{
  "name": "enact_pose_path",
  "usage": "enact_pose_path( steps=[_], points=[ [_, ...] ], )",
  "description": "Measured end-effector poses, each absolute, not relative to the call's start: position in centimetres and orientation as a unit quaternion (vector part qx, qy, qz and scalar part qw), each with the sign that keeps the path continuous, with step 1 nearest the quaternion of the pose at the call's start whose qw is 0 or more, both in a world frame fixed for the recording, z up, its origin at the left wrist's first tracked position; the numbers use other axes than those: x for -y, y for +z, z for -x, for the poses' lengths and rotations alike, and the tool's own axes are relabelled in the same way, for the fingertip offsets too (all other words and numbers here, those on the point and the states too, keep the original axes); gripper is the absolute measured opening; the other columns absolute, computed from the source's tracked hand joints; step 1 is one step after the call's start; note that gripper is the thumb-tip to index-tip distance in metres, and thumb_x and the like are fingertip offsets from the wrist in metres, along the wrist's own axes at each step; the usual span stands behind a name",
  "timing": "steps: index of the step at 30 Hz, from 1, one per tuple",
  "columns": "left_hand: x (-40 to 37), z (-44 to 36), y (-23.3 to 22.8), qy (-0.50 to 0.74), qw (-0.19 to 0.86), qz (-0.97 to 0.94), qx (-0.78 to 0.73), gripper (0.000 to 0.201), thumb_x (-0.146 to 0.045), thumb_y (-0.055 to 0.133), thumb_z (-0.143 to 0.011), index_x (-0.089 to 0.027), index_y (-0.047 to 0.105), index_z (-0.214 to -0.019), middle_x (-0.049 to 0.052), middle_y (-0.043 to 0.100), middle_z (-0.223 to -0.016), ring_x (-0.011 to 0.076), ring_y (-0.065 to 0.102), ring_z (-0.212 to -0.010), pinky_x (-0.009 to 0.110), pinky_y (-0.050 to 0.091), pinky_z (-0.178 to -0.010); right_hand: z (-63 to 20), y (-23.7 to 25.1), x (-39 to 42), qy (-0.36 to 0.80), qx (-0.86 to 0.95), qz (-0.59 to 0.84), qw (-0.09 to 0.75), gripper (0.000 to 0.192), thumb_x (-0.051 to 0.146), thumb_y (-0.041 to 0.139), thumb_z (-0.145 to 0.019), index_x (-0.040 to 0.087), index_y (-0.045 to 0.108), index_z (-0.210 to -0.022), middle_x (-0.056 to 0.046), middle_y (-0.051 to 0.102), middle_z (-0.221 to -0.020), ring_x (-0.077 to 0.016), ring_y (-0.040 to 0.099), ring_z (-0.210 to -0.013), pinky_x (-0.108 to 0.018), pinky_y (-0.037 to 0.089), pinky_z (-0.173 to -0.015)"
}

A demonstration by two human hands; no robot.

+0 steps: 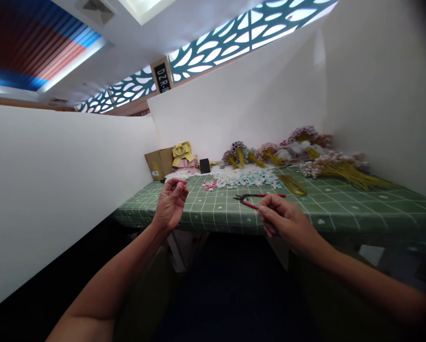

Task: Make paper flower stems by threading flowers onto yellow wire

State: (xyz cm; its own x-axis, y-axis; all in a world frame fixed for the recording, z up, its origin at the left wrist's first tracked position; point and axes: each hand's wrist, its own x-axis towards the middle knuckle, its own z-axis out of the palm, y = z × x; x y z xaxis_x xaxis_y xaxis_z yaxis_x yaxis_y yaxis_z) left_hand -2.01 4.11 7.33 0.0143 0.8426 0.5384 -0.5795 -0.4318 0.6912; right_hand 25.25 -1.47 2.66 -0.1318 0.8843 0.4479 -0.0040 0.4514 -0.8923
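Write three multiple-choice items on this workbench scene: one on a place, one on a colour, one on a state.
1. Where do the pliers lie?
A. on the tablecloth, just beyond the right hand
B. on the cardboard box
C. on the floor

2. What colour is the tablecloth?
A. red
B. green with white grid lines
C. plain black

3. How is the left hand?
A. flat on the table
B. fingers pinched together, raised
C. gripping the pliers

Answers: 1 A, they rest by the right hand; 2 B, the checked cloth shows it; 3 B, the fingertips meet above the table edge.

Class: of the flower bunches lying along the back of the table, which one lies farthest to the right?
The pale pink bunch with long yellow stems fanning rightward; the purple-headed bunches lie further left.
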Motion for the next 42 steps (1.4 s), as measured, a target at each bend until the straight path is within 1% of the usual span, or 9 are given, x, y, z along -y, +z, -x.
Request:
enact_pose_path(
  steps=[7,11,17,23,27,31,38,42],
  points=[
    [-4.29,2.08,7.37,0.686,0.539,-0.467,-0.144,0.024,-0.015,0.079,-0.068,-0.018,0.065,-0.087,-0.002,0.064,-0.089,0.0028,0.059,-0.076,0.012,0.050,-0.075,-25.05,3.10,1.85,0.398,0.633,0.336,0.572,0.025,0.040,0.055,-0.088,0.021,0.044,-0.076,0.006,0.044,-0.061,-0.0062,0.041,-0.043,-0.021,0.035,-0.041],
    [-4.23,2.04,7.36,0.682,0.530,-0.483,-0.144,0.024,-0.016,0.079,-0.069,-0.018,0.064,-0.087,-0.003,0.063,-0.089,0.0023,0.059,-0.076,0.012,0.050,-0.076,-25.03,3.13,1.90,0.398,0.633,0.343,0.568,0.027,0.042,0.056,-0.087,0.021,0.043,-0.074,0.006,0.044,-0.058,-0.0070,0.041,-0.042,-0.021,0.036,-0.041],
    [-4.20,2.06,7.31,0.686,0.507,-0.501,-0.147,0.022,-0.016,0.077,-0.070,-0.019,0.064,-0.087,-0.002,0.063,-0.091,0.0032,0.059,-0.077,0.013,0.050,-0.077,-24.99,3.11,1.89,0.394,0.630,0.349,0.571,0.025,0.039,0.056,-0.086,0.021,0.044,-0.074,0.007,0.043,-0.056,-0.0068,0.041,-0.042,-0.021,0.036,-0.041],
    [-3.73,1.71,7.29,0.711,0.423,-0.537,-0.166,0.022,-0.014,0.077,-0.070,-0.018,0.063,-0.088,-0.002,0.064,-0.088,0.0048,0.059,-0.076,0.017,0.049,-0.077,-25.01,2.82,1.73,0.386,0.629,0.356,0.573,0.025,0.039,0.055,-0.087,0.021,0.044,-0.074,0.006,0.043,-0.058,-0.0065,0.041,-0.041,-0.021,0.036,-0.040],
    [-3.57,1.64,7.25,0.727,0.308,-0.581,-0.197,0.021,-0.013,0.075,-0.070,-0.018,0.062,-0.087,-0.001,0.063,-0.083,0.0077,0.057,-0.075,0.019,0.048,-0.071,-25.05,2.60,1.60,0.368,0.633,0.375,0.568,0.026,0.041,0.054,-0.087,0.021,0.044,-0.074,0.006,0.043,-0.057,-0.0073,0.041,-0.042,-0.022,0.036,-0.041],
    [-3.41,1.89,7.32,0.707,0.215,-0.627,-0.248,0.023,-0.011,0.076,-0.069,-0.018,0.062,-0.086,-0.001,0.062,-0.079,0.0092,0.057,-0.073,0.021,0.046,-0.071,-25.08,2.71,1.70,0.309,0.642,0.420,0.563,0.023,0.039,0.052,-0.088,0.022,0.044,-0.074,0.006,0.043,-0.054,-0.0084,0.042,-0.041,-0.022,0.035,-0.041],
    [-3.49,2.25,7.25,0.673,0.188,-0.656,-0.286,0.024,-0.013,0.075,-0.069,-0.018,0.064,-0.089,0.000,0.061,-0.077,0.0116,0.057,-0.073,0.023,0.046,-0.073,-25.23,3.19,1.87,0.278,0.642,0.442,0.562,0.025,0.041,0.052,-0.085,0.023,0.043,-0.071,0.005,0.043,-0.050,-0.0107,0.041,-0.040,-0.025,0.034,-0.041],
    [-3.81,2.51,7.20,0.650,0.177,-0.671,-0.309,0.022,-0.015,0.076,-0.069,-0.018,0.066,-0.088,0.001,0.063,-0.078,0.0124,0.057,-0.074,0.023,0.045,-0.071,-25.62,2.89,1.42,0.230,0.657,0.459,0.552,0.023,0.040,0.050,-0.086,0.023,0.044,-0.072,0.004,0.044,-0.051,-0.0112,0.039,-0.042,-0.026,0.032,-0.043]
  ],
)
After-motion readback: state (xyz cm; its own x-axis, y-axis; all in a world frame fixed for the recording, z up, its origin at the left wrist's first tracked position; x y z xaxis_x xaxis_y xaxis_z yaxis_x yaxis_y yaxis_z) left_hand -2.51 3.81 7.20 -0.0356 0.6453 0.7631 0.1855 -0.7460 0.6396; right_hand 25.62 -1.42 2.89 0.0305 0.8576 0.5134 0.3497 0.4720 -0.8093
